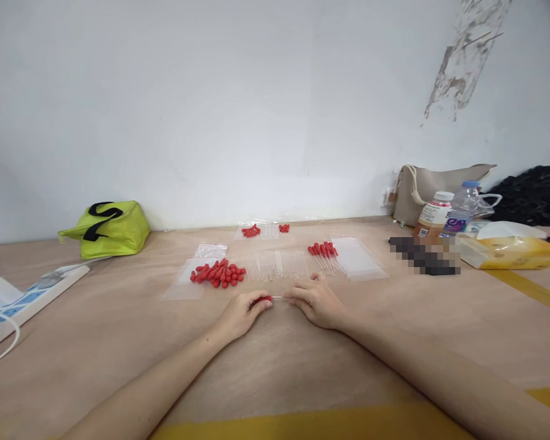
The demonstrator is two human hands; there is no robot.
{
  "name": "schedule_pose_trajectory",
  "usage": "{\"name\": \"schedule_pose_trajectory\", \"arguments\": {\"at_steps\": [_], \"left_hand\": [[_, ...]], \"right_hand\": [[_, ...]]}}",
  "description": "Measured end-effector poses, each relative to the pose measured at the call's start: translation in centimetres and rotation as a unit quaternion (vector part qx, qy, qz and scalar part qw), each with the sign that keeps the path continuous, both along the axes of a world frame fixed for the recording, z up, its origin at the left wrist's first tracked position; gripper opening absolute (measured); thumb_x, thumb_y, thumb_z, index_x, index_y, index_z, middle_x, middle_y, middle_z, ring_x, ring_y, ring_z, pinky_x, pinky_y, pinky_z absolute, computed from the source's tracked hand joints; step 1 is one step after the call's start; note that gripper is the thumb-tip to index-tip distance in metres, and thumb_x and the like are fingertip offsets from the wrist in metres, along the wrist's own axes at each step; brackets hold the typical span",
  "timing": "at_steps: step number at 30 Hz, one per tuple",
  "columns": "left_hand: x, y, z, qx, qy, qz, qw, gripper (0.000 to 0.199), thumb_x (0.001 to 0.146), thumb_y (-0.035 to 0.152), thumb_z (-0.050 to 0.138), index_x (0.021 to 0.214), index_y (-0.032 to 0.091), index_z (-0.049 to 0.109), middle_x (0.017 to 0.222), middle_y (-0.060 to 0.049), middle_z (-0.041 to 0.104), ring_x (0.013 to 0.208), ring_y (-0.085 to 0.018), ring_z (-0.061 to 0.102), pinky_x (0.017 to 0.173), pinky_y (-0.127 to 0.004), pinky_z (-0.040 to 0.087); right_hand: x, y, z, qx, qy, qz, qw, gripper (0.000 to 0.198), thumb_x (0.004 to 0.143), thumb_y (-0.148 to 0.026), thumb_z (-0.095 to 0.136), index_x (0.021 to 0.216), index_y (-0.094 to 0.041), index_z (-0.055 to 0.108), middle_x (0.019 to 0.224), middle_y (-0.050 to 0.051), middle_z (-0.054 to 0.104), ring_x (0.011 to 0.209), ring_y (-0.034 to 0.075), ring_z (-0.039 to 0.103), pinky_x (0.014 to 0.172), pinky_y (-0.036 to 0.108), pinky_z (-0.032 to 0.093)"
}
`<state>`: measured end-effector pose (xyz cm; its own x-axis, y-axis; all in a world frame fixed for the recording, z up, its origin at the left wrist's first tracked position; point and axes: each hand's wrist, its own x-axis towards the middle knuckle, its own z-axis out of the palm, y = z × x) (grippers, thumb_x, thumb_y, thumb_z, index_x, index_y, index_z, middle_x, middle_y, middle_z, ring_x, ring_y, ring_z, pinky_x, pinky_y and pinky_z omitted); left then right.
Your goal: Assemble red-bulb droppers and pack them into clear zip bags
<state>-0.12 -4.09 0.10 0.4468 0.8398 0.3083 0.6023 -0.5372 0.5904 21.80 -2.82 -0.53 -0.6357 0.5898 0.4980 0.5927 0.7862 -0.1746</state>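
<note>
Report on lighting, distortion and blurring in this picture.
Head view: soft, diffuse light, faint shadow beside the bare left forearm; head view: apparent wide-angle stretch towards the edges; head view: thin, clear tubes nearly blend into the brown tabletop, while square pixelation masks a black object at right.

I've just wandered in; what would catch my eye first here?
Probably the pile of bright red bulbs, left of the row of clear tubes. Just nearer, the left hand holds a red bulb, the right hand a thin clear tube. The lime-green bag also stands out, back left.
</note>
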Motion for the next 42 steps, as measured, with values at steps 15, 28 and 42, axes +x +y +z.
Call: {"name": "schedule_pose_trajectory", "arguments": {"at_steps": [15, 28, 42], "left_hand": [[0.4, -0.5, -0.1, 0.033, 0.027, -0.003, 0.999, 0.021, 0.084, 0.033, 0.047, 0.083, 0.021, 0.064, 0.076, -0.001, 0.063, 0.071, -0.015, 0.056, 0.065, -0.023, 0.042], [0.5, -0.7, 0.0, 0.075, 0.067, -0.047, 0.994, 0.019, 0.085, 0.030, 0.045, 0.081, 0.019, 0.060, 0.074, -0.002, 0.060, 0.068, -0.014, 0.053, 0.063, -0.024, 0.040], [0.4, 0.2, 0.0, 0.072, 0.039, -0.014, 0.997, 0.013, 0.080, 0.030, 0.055, 0.085, 0.020, 0.061, 0.076, 0.000, 0.061, 0.066, -0.013, 0.055, 0.061, -0.022, 0.041]], "right_hand": [[0.2, -0.4, -0.2, 0.017, 0.008, -0.012, 1.000, 0.023, 0.086, -0.023, 0.042, 0.097, -0.026, 0.063, 0.077, 0.001, 0.064, 0.074, 0.011, 0.054, 0.074, 0.031, 0.022], [-1.0, -0.7, -0.4, -0.049, 0.002, 0.001, 0.999, 0.026, 0.088, -0.025, 0.034, 0.083, -0.021, 0.059, 0.077, 0.001, 0.067, 0.066, 0.012, 0.055, 0.072, 0.030, 0.024], [-0.4, 0.0, -0.2, -0.070, 0.020, 0.012, 0.997, 0.024, 0.089, -0.027, 0.037, 0.092, -0.025, 0.060, 0.083, 0.000, 0.067, 0.074, 0.013, 0.057, 0.074, 0.030, 0.026]]}}
